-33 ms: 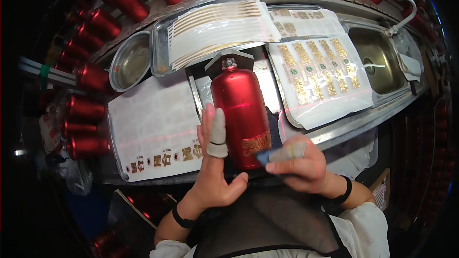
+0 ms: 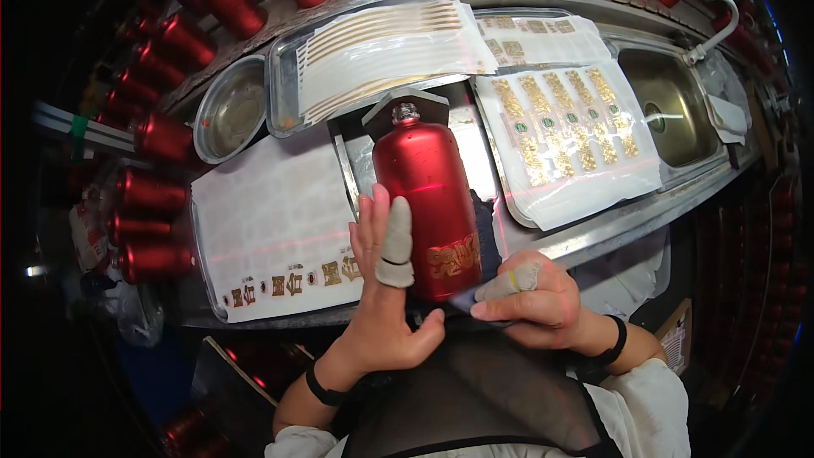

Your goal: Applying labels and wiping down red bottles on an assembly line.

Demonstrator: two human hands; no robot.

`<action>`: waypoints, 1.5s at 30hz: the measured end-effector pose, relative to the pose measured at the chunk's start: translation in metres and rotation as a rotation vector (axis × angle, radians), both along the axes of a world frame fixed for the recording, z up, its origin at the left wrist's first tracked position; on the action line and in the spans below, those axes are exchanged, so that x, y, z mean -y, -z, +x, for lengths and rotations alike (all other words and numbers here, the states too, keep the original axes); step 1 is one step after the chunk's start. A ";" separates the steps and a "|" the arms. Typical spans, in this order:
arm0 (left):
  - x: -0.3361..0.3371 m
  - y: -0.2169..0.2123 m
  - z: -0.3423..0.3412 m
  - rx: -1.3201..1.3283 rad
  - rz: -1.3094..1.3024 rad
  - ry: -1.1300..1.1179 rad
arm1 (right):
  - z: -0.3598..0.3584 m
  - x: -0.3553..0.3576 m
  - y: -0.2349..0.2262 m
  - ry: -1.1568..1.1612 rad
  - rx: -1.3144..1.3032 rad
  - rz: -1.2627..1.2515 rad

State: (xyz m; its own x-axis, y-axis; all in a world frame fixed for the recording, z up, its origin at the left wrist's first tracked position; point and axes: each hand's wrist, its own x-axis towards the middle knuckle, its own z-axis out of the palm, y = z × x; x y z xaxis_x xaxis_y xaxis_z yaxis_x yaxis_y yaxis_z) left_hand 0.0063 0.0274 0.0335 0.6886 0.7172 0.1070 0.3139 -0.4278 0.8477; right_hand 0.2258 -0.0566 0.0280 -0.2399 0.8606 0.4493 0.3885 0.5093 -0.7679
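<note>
A: Your glossy red bottle with a clear neck (image 2: pixel 424 178) lies in the middle of the bench, neck to the far side, base toward you. A grey angular plate (image 2: pixel 437 110) shows behind the neck; whatever bears the body is mostly hidden under it.

B: Your left hand (image 2: pixel 381 314) has its fingers long and nearly straight along the bottle's left side, thumb spread apart near the base. It grips nothing that I can see. Contact with the red wall is hard to judge, because a beige finger sleeve (image 2: pixel 396 242) covers that edge.

A: And your right hand?

B: Your right hand (image 2: pixel 543 301) is curled, pinching a thin blue-grey blade-like tool (image 2: pixel 465 298) beside the bottle's near right edge. The tool is blurred and partly covered by your fingers, so its full shape escapes me.

A: Above it, a gold ornamental transfer (image 2: pixel 454 259) sits near the base, its right end curving out of sight.

B: To your left is a white paper sheet with gold-and-brown motifs (image 2: pixel 271 203), its nearest right motifs hidden by your fingers. To your right, a white sheet with gold strips (image 2: pixel 555 203). Farther left, red bottles (image 2: pixel 153 259) fade into the dark.
</note>
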 end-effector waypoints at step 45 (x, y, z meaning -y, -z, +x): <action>-0.002 0.034 0.014 0.387 -0.483 -0.239 | -0.003 -0.030 0.029 0.235 -0.448 -0.759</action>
